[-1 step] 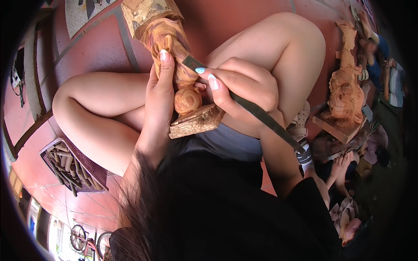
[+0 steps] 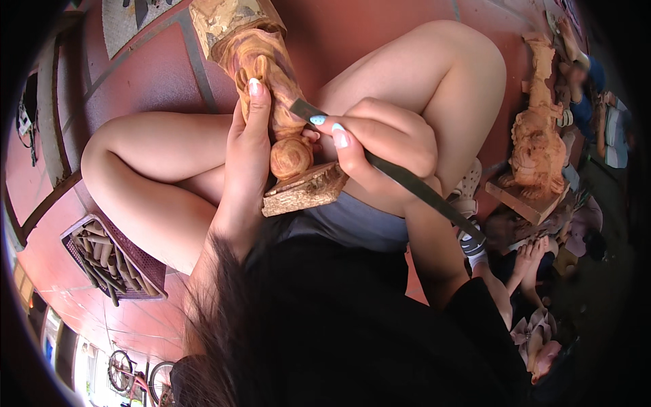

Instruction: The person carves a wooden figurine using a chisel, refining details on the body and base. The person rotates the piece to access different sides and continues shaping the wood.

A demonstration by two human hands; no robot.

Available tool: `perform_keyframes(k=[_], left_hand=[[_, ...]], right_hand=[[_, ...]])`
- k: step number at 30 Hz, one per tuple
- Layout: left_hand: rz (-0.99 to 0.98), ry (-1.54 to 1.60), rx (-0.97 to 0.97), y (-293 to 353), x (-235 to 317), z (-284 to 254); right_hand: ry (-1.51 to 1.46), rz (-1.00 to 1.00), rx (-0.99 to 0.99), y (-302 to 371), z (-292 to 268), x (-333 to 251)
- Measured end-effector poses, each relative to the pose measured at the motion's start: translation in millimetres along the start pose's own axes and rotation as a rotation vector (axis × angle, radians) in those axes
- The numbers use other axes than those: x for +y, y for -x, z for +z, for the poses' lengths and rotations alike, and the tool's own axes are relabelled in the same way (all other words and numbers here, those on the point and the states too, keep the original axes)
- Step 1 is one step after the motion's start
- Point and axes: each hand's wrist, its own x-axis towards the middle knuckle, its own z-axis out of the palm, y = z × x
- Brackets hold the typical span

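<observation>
Chisel (image 2: 407, 180) tip hidden behind right hand (image 2: 380, 146); carving (image 2: 271, 88) top cropped.

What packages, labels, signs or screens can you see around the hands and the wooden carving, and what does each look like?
No packages, labels, signs or screens show.
Nearest container: a dark purple rectangular mesh basket of carving tools, on the red tiled floor beside the person's left knee.

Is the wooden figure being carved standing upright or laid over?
Laid over. The wooden figure lies across the lap, square base toward the body; left hand steadies it, right hand holds the chisel.
</observation>
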Motion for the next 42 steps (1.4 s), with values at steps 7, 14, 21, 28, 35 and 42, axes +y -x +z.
perform_keyframes(k=[7, 14, 21, 28, 35, 42], left_hand=[[-0.091, 0.065, -0.004, 6.1, -2.7, -2.7], [-0.190, 0.180, -0.062, 7.3, -9.0, -18.1], [-0.290, 0.206, -0.099, 14.0, 0.1, -19.1], [-0.333, 0.257, -0.117, 16.9, 2.1, -17.6], [-0.236, 0.213, -0.064, 19.1, 4.6, -8.5], [-0.240, 0.162, -0.005, 11.8, -5.9, -19.0]], right_hand=[[-0.080, -0.001, -0.007, -3.5, 0.4, 6.6], [-0.132, 0.074, 0.042, -0.8, 3.0, 1.5], [-0.206, 0.143, 0.031, 3.1, 2.5, -2.9], [-0.208, 0.071, -0.004, 14.2, 1.4, -3.0], [-0.142, 0.006, 0.065, 24.2, 13.4, -1.4], [-0.082, -0.008, -0.017, 24.1, 9.4, -2.9]])
